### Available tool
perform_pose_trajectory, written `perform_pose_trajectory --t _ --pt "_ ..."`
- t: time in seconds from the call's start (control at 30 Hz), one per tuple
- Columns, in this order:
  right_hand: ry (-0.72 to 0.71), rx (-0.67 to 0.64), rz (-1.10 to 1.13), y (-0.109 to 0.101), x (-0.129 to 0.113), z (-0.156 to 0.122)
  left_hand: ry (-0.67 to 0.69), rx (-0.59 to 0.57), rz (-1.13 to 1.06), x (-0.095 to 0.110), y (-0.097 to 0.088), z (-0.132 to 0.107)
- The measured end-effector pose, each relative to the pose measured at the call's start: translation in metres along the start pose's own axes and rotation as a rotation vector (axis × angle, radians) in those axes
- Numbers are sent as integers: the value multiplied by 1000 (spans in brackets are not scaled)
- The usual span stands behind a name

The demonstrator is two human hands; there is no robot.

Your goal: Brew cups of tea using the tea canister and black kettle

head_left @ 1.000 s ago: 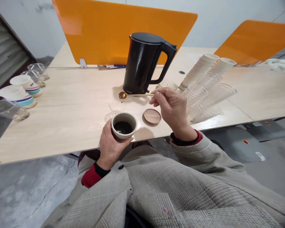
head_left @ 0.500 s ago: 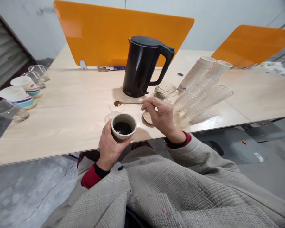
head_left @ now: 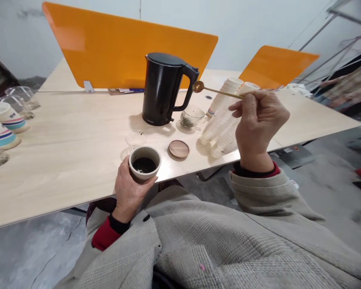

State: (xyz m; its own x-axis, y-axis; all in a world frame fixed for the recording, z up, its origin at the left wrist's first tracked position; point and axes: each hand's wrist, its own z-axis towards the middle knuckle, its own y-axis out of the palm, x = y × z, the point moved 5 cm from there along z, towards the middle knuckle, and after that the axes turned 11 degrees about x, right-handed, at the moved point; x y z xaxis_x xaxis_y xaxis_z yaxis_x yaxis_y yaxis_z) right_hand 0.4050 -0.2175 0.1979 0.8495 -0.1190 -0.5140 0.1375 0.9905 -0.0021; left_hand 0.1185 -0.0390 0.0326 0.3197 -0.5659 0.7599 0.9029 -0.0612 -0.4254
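At the wooden table's point(head_left: 63, 132) edge, left hand point(head_left: 126, 192) grips round ceramic cup point(head_left: 145, 162)

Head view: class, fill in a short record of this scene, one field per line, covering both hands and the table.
Left hand: holds cup with dark contents at the table edge
Right hand: holds gold spoon in the air, bowl pointing left
Behind cup: small glass, black kettle
Right of cup: round wooden lid, glass mug, stacked cups

Single head cam, looks fwd/down, close over table point(head_left: 63, 132) edge.
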Motion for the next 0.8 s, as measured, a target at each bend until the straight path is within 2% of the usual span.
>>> perform_pose_trajectory --t 0.1,0.23,0.3,0.43,0.53,0.67,0.8 --pt "-107 -58 -312 5 10 14 -9 2 11 1 0 1" --pt "-185 -308 -805 45 20 11 -14 2 -3 2 -1 2" --pt "-198 -432 -969 68 23 1 -18 0 -9 2 -1 2" --pt "-217 -629 -1009 101 32 -23 -29 -8 -10 1 0 3" --pt "-199 -727 -1018 112 43 -35 -34 -9 -6 2 0 2" --pt "-146 -757 -1016 110 51 -38 -22 -5 -6 3 0 1" --pt "-153 -638 -903 86 39 -38 -10 1 -1 4 0 1"
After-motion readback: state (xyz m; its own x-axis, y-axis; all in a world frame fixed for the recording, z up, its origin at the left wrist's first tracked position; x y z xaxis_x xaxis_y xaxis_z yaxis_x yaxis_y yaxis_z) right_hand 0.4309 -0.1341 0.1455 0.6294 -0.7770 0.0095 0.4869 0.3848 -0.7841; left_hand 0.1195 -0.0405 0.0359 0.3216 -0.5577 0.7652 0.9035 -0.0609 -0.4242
